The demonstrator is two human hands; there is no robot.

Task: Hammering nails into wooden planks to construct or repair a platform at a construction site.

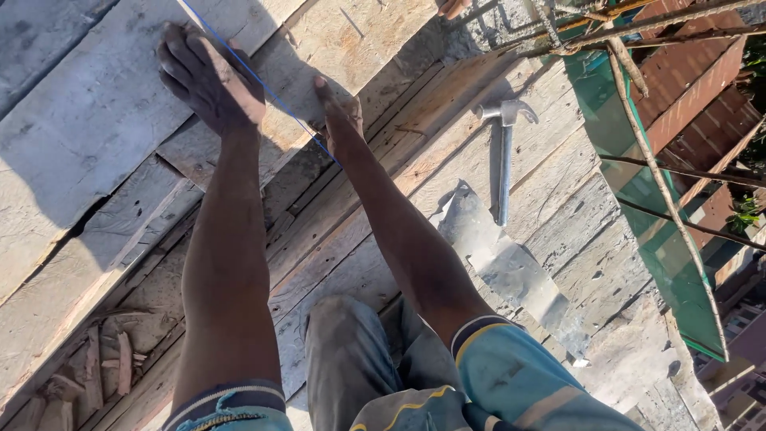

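The left hand (pixel 209 76) lay palm down, fingers spread flat on a wide grey plank (pixel 96 136), gripping nothing. The right hand (pixel 339 120) pinched a taut blue string (pixel 263 86) against the boards, just right of the left. A steel hammer (pixel 504 156) lay well apart, farther right

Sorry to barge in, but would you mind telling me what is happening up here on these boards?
A person is leaning over rough wooden boards with both arms stretched out. The left hand lies flat on a board, and the right hand presses down on a taut blue string that runs slantwise across the planks. A claw hammer lies untouched to the right, beside a strip of metal sheet. Another person's fingers just show at the top edge.
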